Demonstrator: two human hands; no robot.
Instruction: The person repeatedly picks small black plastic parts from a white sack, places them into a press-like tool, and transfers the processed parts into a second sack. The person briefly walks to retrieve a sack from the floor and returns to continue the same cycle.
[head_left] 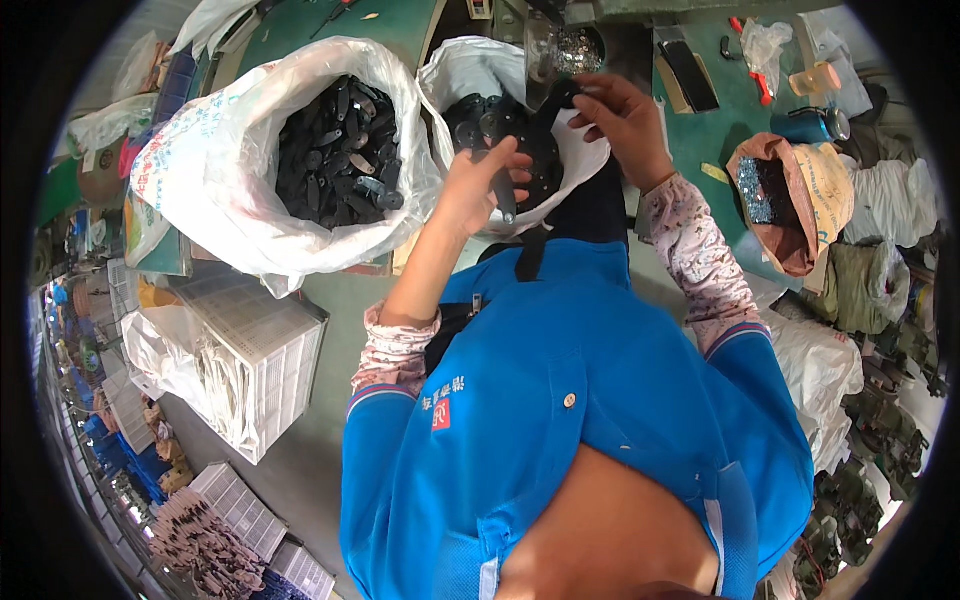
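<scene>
My left hand [476, 187] has its fingers closed on a flat black elongated part [504, 196] with a narrow tip pointing down. In my right hand [625, 122], thumb and fingertips pinch a second black part [553, 102] with a rounded end. Both hands are over a white woven bag [584, 170] that holds several similar black parts [492, 122]. To the left leans a larger white bag [345, 58], its mouth wide, with many black pieces [340, 150] inside. What these parts belong to cannot be made out.
A metal tray [572, 50] of small shiny pieces stands at the back. On the right green table are a brown bag [800, 190] of small metal pieces, a dark blue flask [808, 125] and red-handled pliers [763, 88]. At lower left stands a white plastic crate [270, 365].
</scene>
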